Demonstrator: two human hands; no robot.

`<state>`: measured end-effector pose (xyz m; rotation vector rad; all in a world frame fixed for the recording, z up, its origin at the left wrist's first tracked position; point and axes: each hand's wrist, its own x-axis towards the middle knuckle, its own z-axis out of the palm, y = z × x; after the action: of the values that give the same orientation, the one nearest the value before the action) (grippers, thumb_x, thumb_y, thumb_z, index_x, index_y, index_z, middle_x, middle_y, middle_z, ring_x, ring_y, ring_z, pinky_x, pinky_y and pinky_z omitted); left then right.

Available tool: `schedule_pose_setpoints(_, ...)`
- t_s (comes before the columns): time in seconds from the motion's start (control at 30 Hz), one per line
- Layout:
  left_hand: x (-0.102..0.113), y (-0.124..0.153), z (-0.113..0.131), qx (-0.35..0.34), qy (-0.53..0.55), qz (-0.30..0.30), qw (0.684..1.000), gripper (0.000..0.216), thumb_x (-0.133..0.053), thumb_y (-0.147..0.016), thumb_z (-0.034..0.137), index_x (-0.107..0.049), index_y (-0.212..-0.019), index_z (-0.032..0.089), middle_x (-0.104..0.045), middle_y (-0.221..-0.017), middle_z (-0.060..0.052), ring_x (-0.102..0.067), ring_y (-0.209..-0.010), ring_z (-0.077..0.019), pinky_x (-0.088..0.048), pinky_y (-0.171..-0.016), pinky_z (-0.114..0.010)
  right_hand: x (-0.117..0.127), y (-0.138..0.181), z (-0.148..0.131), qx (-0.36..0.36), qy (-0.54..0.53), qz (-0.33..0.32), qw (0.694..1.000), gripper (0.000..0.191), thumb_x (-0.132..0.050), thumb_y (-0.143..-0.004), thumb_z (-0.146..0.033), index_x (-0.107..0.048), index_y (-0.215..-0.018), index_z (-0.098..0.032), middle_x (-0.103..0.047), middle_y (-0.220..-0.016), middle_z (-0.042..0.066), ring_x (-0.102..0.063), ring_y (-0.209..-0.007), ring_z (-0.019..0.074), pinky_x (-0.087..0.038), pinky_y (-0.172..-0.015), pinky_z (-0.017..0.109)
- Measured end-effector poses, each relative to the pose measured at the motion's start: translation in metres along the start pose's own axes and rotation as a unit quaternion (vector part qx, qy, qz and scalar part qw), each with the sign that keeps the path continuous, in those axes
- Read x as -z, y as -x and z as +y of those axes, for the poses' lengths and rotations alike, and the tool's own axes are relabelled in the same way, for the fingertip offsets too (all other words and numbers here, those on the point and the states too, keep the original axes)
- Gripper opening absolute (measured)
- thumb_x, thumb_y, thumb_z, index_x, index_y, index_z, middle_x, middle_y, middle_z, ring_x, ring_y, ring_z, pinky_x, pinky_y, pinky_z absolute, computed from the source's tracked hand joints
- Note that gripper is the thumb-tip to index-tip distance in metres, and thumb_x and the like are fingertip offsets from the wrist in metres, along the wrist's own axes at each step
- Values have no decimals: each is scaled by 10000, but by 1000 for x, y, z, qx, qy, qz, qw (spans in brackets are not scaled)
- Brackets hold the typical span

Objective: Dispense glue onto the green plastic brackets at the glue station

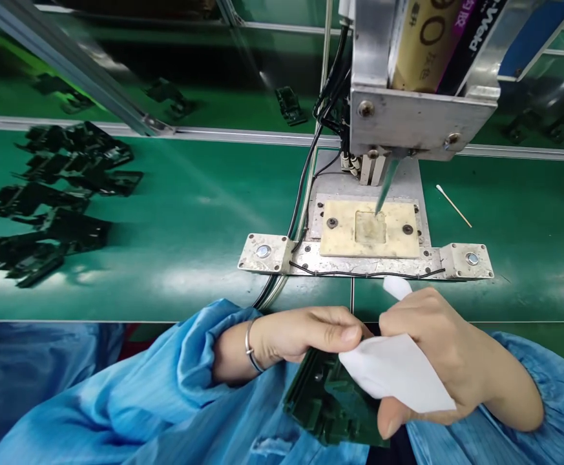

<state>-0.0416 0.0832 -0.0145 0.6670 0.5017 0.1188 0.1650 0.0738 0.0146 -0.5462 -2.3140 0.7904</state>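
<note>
My left hand [311, 334] is closed on the upper edge of a dark green moulded plastic part [333, 400], held tilted over my lap in front of the bench edge. A white wipe [398, 374] is gripped in my right hand [441, 352], and one end of it sticks up past the knuckles. The wipe's lower fold lies over the right side of the part, close to my left thumb. My right fingers are partly covered by the wipe.
A dispenser with a nozzle [388, 184] stands over a cream fixture block [371, 248]. Metal end blocks with round buttons [263, 250] flank it. Dark plastic parts [63, 174] lie piled at left. A cotton swab [453, 205] rests at right. Black cables [305, 174] run down beside the fixture.
</note>
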Motion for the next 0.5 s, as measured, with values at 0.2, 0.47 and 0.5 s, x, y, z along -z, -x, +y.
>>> schedule_pose_setpoints(0.2, -2, -5, -5, 18, -8, -19, 1000, 591, -756, -659, 734, -673, -672, 149, -549, -508, 23, -503, -471, -132, -504, -576, -289, 1, 16, -9, 1, 0, -16, 1000, 510, -512, -993, -525, -396, -620, -197, -221, -657, -58, -138, -501, 85, -143, -497, 301)
schedule_pose_setpoints(0.47, -9, -6, 3, -1, -30, -25, 999, 594, -744, -680, 735, -606, -618, 160, -461, -516, 41, -476, -528, -117, -442, -541, -238, 5, 11, -11, -9, 7, -18, 1000, 465, -525, -976, -541, -443, -659, -211, -279, -630, -55, -201, -472, 89, -159, -469, 308)
schedule_pose_setpoints(0.5, -10, -2, 6, -27, -44, -12, 999, 581, -738, -700, 728, -644, -673, 155, -520, -575, 25, -530, -593, -129, -471, -594, -236, 8, 14, -14, -15, 13, -8, 1000, 456, -534, -968, -561, -454, -678, -217, -298, -619, -54, -228, -466, 93, -178, -467, 306)
